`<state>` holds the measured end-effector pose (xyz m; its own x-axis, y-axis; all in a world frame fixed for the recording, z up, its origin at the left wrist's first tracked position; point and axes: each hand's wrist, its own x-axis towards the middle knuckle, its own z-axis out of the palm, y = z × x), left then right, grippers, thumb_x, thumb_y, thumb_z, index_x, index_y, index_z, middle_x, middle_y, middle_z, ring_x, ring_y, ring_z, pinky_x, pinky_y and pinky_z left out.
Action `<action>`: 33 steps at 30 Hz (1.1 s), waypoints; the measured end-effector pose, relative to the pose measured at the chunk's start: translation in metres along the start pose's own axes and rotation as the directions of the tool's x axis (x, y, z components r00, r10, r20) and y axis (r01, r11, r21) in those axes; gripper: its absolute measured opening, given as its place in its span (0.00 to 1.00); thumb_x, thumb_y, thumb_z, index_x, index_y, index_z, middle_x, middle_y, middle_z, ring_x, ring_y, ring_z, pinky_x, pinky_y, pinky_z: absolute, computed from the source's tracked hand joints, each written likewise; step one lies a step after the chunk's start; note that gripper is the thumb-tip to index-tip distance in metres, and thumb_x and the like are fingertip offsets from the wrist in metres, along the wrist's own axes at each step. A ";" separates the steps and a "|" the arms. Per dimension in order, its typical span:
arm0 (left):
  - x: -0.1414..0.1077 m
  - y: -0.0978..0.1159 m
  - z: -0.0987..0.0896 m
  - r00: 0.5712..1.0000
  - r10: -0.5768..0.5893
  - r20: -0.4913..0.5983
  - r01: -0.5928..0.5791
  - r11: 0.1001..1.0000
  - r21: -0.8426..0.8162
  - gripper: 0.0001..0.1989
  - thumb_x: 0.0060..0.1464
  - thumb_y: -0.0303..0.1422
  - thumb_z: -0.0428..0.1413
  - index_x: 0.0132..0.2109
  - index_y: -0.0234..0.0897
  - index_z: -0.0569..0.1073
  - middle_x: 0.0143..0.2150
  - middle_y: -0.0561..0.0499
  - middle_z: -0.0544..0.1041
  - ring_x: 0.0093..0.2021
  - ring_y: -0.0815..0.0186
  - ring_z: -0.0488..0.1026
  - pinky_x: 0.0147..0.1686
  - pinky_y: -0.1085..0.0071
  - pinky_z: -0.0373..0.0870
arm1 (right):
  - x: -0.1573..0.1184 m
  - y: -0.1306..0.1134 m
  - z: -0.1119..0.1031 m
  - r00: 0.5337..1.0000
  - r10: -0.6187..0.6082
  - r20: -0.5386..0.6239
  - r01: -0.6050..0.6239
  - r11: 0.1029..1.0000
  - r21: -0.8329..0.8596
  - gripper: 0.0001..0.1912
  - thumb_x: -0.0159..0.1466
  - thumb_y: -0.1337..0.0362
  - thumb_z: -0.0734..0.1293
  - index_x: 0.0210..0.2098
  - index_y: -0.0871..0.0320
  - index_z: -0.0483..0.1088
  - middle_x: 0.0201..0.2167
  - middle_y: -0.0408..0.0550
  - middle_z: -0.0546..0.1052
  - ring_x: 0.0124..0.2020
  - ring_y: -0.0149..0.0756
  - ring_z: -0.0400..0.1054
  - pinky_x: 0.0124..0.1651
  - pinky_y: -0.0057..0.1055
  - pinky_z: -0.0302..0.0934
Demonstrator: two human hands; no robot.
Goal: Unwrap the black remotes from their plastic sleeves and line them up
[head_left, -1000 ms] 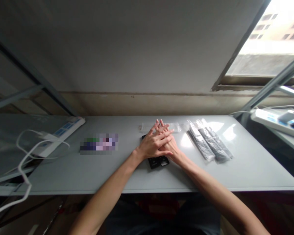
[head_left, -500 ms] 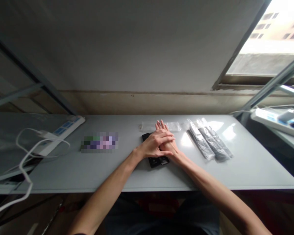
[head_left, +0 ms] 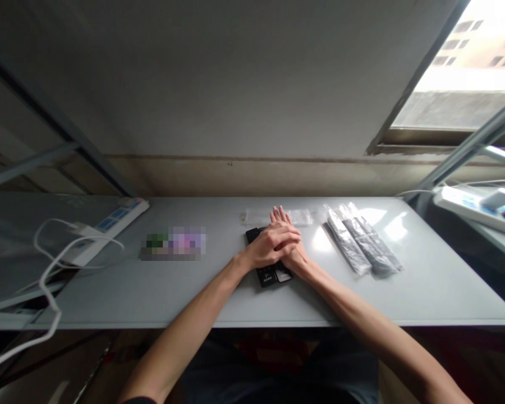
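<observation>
A flat black object with white lettering point(head_left: 267, 278) lies near the middle of the table, largely covered by my hands; its kind I cannot make out. It appears to have two parts side by side. My right hand point(head_left: 297, 253) rests flat on it, fingers stretched toward the wall. Across the back of that hand lies my left hand point(head_left: 269, 244), its fingers laid flat over it. Just beyond my fingertips is a clear plastic sleeve point(head_left: 301, 217). To the right, dark items in clear plastic bags point(head_left: 368, 247) lie side by side at a slant.
A pixelated green and purple item point(head_left: 174, 244) sits at the left on the grey table point(head_left: 151, 297). Beyond it is a white power strip point(head_left: 109, 230) with a looping white cable point(head_left: 50, 286). Another power strip point(head_left: 471, 210) stands at the right, below the window point(head_left: 446, 112).
My left thumb, spread over my right wrist before, is now tucked in closer. Both hands stay stacked on the black object. The whole view has shifted slightly.
</observation>
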<state>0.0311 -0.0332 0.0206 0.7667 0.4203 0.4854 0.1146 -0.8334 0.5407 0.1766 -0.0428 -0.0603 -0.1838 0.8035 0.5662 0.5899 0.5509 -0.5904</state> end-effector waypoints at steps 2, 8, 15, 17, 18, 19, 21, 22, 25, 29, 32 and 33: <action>-0.002 -0.002 -0.001 0.999 0.039 0.017 -0.039 0.999 -0.012 0.20 0.67 0.42 0.62 0.60 0.38 0.78 0.62 0.40 0.80 0.65 0.53 0.74 0.70 0.52 0.66 | 0.000 0.001 0.000 1.000 0.015 0.015 -0.015 0.999 -0.032 0.32 0.75 0.65 0.62 0.77 0.54 0.58 0.73 0.58 0.67 0.80 0.47 0.49 0.82 0.57 0.44; -0.003 -0.009 0.006 0.999 0.043 -0.005 -0.043 0.998 -0.055 0.14 0.71 0.39 0.59 0.58 0.39 0.79 0.61 0.41 0.80 0.64 0.54 0.74 0.70 0.54 0.65 | -0.001 -0.004 0.001 0.977 0.198 0.075 -0.190 0.977 -0.099 0.35 0.73 0.57 0.66 0.77 0.44 0.58 0.73 0.51 0.68 0.78 0.50 0.53 0.75 0.57 0.60; 0.000 -0.005 0.009 0.998 0.001 -0.065 -0.008 0.994 -0.111 0.13 0.73 0.31 0.51 0.52 0.38 0.81 0.55 0.43 0.83 0.59 0.57 0.78 0.67 0.55 0.69 | -0.003 -0.011 -0.001 0.971 0.226 0.073 -0.226 0.974 -0.017 0.33 0.75 0.61 0.60 0.79 0.53 0.55 0.75 0.54 0.65 0.79 0.51 0.52 0.80 0.58 0.50; 0.000 -0.003 0.008 0.998 -0.008 -0.066 0.001 0.995 -0.099 0.14 0.73 0.29 0.49 0.53 0.38 0.80 0.55 0.42 0.83 0.59 0.57 0.78 0.66 0.56 0.70 | -0.003 -0.014 -0.003 0.974 0.200 0.104 -0.201 0.980 -0.006 0.32 0.77 0.64 0.55 0.79 0.54 0.54 0.78 0.51 0.60 0.81 0.49 0.46 0.82 0.55 0.42; -0.001 -0.003 0.007 0.998 -0.006 -0.068 0.001 0.997 -0.082 0.15 0.72 0.28 0.49 0.53 0.37 0.80 0.56 0.42 0.83 0.60 0.57 0.78 0.66 0.56 0.70 | -0.003 -0.015 -0.005 0.974 0.190 0.123 -0.191 0.982 -0.006 0.32 0.77 0.65 0.54 0.79 0.55 0.53 0.79 0.50 0.57 0.81 0.48 0.44 0.82 0.54 0.40; -0.001 -0.002 0.008 0.998 -0.002 -0.070 -0.002 0.998 -0.059 0.15 0.72 0.28 0.49 0.54 0.37 0.80 0.57 0.42 0.83 0.60 0.57 0.78 0.67 0.55 0.69 | -0.002 -0.017 -0.006 0.973 0.180 0.143 -0.181 0.983 -0.012 0.32 0.78 0.65 0.53 0.79 0.56 0.52 0.80 0.50 0.54 0.82 0.48 0.42 0.82 0.54 0.39; -0.003 0.000 0.008 0.997 0.016 -0.072 -0.016 1.000 0.000 0.16 0.72 0.27 0.48 0.57 0.37 0.79 0.60 0.41 0.82 0.63 0.57 0.77 0.68 0.55 0.68 | 0.000 -0.020 -0.012 0.973 0.159 0.168 -0.154 0.987 -0.043 0.32 0.77 0.66 0.53 0.79 0.58 0.52 0.81 0.51 0.52 0.82 0.49 0.40 0.82 0.56 0.39; -0.003 0.001 0.009 0.997 0.030 -0.070 -0.028 0.999 0.032 0.17 0.72 0.27 0.48 0.58 0.37 0.79 0.62 0.41 0.81 0.65 0.56 0.75 0.69 0.54 0.67 | 0.001 -0.021 -0.017 0.973 0.139 0.182 -0.129 0.990 -0.065 0.33 0.76 0.66 0.55 0.79 0.58 0.53 0.81 0.51 0.52 0.82 0.50 0.40 0.82 0.57 0.39; -0.005 -0.001 0.008 0.997 0.064 -0.046 -0.057 0.989 0.136 0.19 0.72 0.27 0.49 0.64 0.39 0.75 0.66 0.42 0.77 0.69 0.56 0.72 0.72 0.52 0.65 | 0.001 -0.020 -0.043 0.963 0.079 0.256 -0.034 0.984 -0.176 0.32 0.73 0.65 0.61 0.76 0.57 0.60 0.79 0.52 0.57 0.81 0.54 0.43 0.81 0.57 0.43; -0.010 -0.016 0.000 0.995 0.037 -0.095 -0.012 0.968 0.252 0.23 0.71 0.24 0.48 0.69 0.39 0.71 0.68 0.42 0.76 0.69 0.56 0.71 0.71 0.51 0.67 | -0.016 -0.008 -0.104 0.967 0.169 0.190 -0.064 0.886 -0.459 0.29 0.75 0.63 0.60 0.74 0.58 0.65 0.75 0.59 0.65 0.78 0.56 0.54 0.75 0.59 0.55; -0.014 -0.031 -0.009 0.986 -0.010 -0.164 0.058 0.956 0.288 0.26 0.68 0.20 0.48 0.68 0.38 0.71 0.67 0.42 0.76 0.68 0.56 0.72 0.69 0.50 0.69 | -0.042 0.004 -0.148 0.957 0.288 -0.020 -0.224 0.698 -0.680 0.28 0.75 0.62 0.59 0.72 0.58 0.66 0.67 0.64 0.74 0.66 0.58 0.68 0.65 0.56 0.65; -0.015 -0.035 -0.010 0.984 -0.025 -0.177 0.077 0.952 0.295 0.26 0.66 0.19 0.48 0.67 0.38 0.72 0.67 0.43 0.76 0.68 0.56 0.72 0.69 0.50 0.69 | -0.051 0.007 -0.158 0.943 0.326 -0.062 -0.264 0.622 -0.737 0.27 0.75 0.61 0.59 0.72 0.58 0.65 0.63 0.65 0.76 0.62 0.59 0.71 0.61 0.55 0.67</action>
<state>0.0094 -0.0066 0.0019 0.6396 0.4975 0.5859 0.3543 -0.8673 0.3497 0.3148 -0.1157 -0.0024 0.0679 0.9237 0.3771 0.9951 -0.0354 -0.0925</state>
